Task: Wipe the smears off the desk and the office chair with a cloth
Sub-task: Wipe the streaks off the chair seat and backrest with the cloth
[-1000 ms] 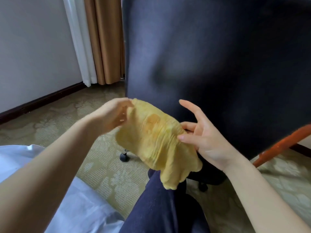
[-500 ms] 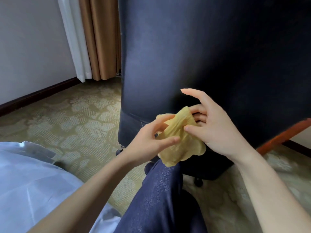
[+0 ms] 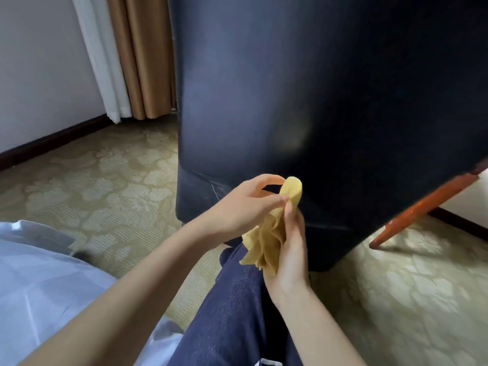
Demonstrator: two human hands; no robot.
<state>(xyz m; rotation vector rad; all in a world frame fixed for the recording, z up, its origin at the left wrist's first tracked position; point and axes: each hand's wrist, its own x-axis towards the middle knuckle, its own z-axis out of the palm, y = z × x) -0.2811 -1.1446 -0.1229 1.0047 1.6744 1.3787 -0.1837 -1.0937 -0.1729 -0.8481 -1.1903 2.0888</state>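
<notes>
Yellow cloth (image 3: 266, 241) bunched up just in front of office chair (image 3: 317, 88) back, above denim-clad knee (image 3: 237, 299). Right hand (image 3: 290, 254) grips lower folds, fingers curled round them, thumb pressed along cloth. Left hand (image 3: 245, 207) pinches upper edge between thumb and curled fingertips. Pale smear (image 3: 298, 138) on dark chair back, above hands. Patterned carpet (image 3: 105, 194) underneath

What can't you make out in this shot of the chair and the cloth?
Head view only:
Desk: outside the frame.
Office chair: top cut by the upper edge; base mostly hidden behind its back.
Pale patch on the chair: too blurred to call smear or glare.
Cloth: folds hidden, bunched between left hand and right hand.
</notes>
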